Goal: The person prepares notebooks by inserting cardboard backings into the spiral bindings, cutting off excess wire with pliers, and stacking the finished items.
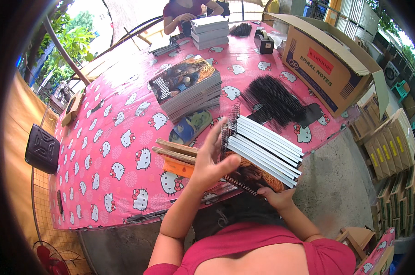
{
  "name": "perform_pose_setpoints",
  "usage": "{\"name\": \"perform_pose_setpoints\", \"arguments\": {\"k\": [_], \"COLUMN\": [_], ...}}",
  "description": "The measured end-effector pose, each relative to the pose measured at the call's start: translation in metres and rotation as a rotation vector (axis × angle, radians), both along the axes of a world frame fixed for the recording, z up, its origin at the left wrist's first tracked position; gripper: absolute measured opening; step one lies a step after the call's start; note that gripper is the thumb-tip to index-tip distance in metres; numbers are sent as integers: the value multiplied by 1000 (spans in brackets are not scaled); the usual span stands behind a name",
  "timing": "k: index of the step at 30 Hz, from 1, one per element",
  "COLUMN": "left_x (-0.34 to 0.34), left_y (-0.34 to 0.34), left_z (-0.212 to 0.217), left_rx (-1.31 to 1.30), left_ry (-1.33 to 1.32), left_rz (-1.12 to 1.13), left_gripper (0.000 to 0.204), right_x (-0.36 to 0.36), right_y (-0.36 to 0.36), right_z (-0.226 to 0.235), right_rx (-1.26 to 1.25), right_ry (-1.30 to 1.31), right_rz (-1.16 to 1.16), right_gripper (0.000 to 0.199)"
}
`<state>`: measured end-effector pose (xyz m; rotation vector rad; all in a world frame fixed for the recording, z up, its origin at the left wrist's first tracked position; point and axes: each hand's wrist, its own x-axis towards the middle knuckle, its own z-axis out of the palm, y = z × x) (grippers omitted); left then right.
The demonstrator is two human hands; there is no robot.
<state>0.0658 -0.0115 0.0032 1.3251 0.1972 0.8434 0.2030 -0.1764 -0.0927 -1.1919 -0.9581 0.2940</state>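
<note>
Against the near edge of the counter, the left hand lies flat with its fingers spread over the spiral-bound side of a thick stack of white-paged notebooks with dark printed covers, while the right hand cups the stack's lower corner from beneath, thumb over the bottom cover; how tightly its fingers close I cannot tell. The stack is tilted and partly overhangs the counter edge, so I judge the upper books could slide off toward the concrete floor if the left palm lifts, and the black wire coil standing at its top could snag or bend. Just beside the left hand sit a few flat wooden and orange boards, and beyond them another pile of notebooks with a picture cover. A loose heap of black spiral wires lies to the right, near an open brown cardboard box. The counter wears a pink cloth printed with white cats; at the far side another person's hand rests by more stacked books. Daylight, greenery and stacked cartons surround this open workspace.
</note>
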Motion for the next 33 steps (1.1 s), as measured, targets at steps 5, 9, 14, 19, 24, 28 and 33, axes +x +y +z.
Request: {"name": "perform_pose_setpoints", "arguments": {"k": [5, 9, 14, 19, 24, 28, 33], "left_x": [13, -4, -2, 1, 6, 11, -6], "left_y": [1, 17, 32, 34, 32, 10, 20], "left_z": [18, 15, -14, -48, -57, -29, -57], "left_rx": [37, -76, 89, 426, 275, -70, 145], "left_ry": [175, 51, -6, 59, -102, -69, 132], "left_rz": [262, 167, -230, -119, -210, -182, -86], "left_gripper": [51, 53, 112, 132, 134, 138, 124], "right_x": [1, 1, 2, 9, 12, 6, 4], "right_y": [-6, -7, -7, -12, -10, 2, -4], "right_z": [8, 12, 27, 30, 14, 23, 21], "right_rx": [-53, 9, -135, -226, -132, -110, -264], "right_ry": [-281, -230, -591, -977, -884, -692, -691], "right_rz": [21, 30, -1, -130, -142, -127, -30], "right_gripper": [124, 124, 114, 98, 104, 98, 56]}}
